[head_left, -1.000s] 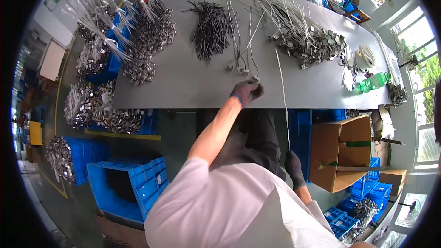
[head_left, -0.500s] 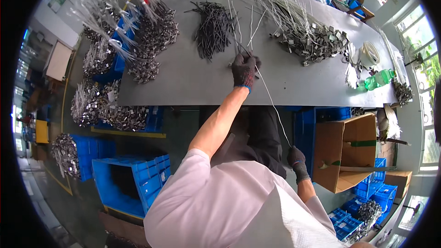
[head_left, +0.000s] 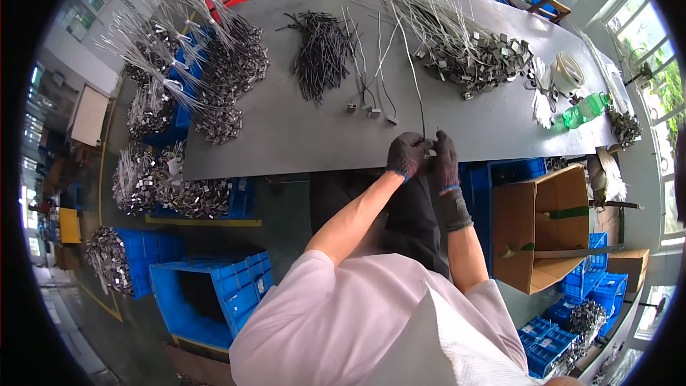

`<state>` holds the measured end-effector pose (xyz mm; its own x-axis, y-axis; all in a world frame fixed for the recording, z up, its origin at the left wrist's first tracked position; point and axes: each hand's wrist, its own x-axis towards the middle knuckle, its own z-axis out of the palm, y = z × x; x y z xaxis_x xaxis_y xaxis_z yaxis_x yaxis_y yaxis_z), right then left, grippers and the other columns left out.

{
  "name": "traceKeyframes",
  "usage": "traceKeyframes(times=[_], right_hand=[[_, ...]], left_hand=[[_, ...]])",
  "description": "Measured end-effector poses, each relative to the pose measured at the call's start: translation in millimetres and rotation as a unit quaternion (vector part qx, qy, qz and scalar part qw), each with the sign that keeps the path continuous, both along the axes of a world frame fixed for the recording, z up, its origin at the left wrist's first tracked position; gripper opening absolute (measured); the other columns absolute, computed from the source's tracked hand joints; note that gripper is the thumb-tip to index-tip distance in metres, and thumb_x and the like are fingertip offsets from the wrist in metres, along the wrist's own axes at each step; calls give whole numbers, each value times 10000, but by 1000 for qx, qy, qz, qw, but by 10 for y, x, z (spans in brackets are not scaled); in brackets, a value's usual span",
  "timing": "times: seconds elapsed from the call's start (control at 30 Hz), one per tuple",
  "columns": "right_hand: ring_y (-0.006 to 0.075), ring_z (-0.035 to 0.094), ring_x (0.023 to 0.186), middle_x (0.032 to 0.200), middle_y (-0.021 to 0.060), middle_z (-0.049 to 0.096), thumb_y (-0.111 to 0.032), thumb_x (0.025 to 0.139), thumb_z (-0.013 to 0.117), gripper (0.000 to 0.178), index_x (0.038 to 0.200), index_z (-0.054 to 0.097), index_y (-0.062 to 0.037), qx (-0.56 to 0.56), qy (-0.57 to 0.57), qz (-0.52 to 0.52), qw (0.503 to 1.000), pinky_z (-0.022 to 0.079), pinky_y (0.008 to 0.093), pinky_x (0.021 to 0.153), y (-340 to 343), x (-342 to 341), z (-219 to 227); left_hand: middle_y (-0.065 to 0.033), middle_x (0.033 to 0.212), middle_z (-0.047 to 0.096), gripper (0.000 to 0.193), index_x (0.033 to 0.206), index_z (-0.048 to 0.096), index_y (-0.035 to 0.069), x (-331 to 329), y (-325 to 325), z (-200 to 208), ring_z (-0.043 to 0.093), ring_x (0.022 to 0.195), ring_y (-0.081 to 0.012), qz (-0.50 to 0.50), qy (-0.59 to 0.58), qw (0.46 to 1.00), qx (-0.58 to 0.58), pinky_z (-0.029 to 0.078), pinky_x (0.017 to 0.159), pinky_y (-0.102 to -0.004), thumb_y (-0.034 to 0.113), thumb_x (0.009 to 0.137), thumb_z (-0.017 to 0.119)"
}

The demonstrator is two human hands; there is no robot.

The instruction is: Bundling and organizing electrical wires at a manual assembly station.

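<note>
Both gloved hands meet at the near edge of the grey tabletop (head_left: pixel 286 136). The left hand (head_left: pixel 407 155) and right hand (head_left: pixel 444 157) are clenched together around the near end of a thin grey cable (head_left: pixel 411 57), which runs away from them across the tabletop. Just beyond lie a few loose cables with small connectors (head_left: pixel 368 93), a dark cable bundle (head_left: pixel 321 53) and a heap of metal clips (head_left: pixel 479 64). A green bottle (head_left: pixel 586 109) lies to the right.
</note>
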<state>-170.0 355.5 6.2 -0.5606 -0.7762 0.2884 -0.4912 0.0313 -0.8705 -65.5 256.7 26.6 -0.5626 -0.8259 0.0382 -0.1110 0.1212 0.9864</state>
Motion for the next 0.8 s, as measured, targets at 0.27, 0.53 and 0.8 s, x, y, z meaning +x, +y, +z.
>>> traceKeyframes(times=[0.27,0.53,0.8], right_hand=[[303,707,873,1236,241,601,-301,1053,502,434,1394,468,-35,13,-370,27,929,581,379,732,-662,140,209],[323,705,766,1069,214,688,-317,994,563,567,1464,397,-47,167,133,8,977,550,426,692,-1830,-820,55],[442,687,980,1076,279,695,-338,965,526,668,1543,300,-92,320,219,13,922,526,524,847,-3214,-1791,-808]], left_hand=[[-200,802,712,417,885,766,25,158,-1019,56,713,741,-279,-139,-185,973,-21,543,693,-417,433,816,722],[-239,1056,672,450,1123,648,47,269,-1771,-225,644,1020,-404,147,-347,891,-251,520,841,-511,431,890,630],[-174,971,699,303,1130,642,81,-87,-1749,-481,672,922,-388,96,-279,916,-271,531,795,-494,295,915,624]])
